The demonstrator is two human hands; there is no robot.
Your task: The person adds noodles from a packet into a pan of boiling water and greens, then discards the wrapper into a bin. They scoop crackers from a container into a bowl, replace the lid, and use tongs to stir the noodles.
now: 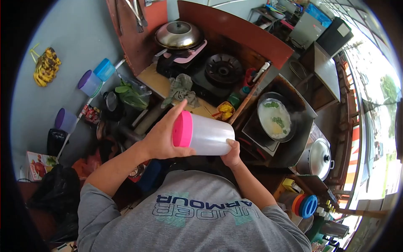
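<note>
Bananas [46, 66] are hanging on the grey wall at far left. A purple tub [89, 82] and a blue tub [104, 69] are sitting just right of them, and a black bag [56, 189] is slumping low by my sleeve.

My left hand [163, 140] is reaching up from the lower left. It is wrapping around the pink lid [183, 129], thumb pointing up over the top edge and fingers curling underneath, so it is clamped tight on the lid end.

The jar [210, 135] itself is lying on its side in the air in front of my chest, a cloudy white plastic body. It is running rightward from the lid, directly between my two hands and above the counter edge.

My right hand [232, 154] is cupping the jar's base from below. The thumb is pressing on the bottom rim and the fingers are closing around the underside, so this hand is gripping the jar too.

Beyond the jar a grey rag [181, 89] is lying on the counter. A lidded wok [178, 35] is sitting on the left burner, and the black burner [223, 69] beside it is bare.

Further right a pan [275, 118] of pale broth with greens is steaming. A steel pot [319, 157] with its lid on is standing near it, lower right.
</note>
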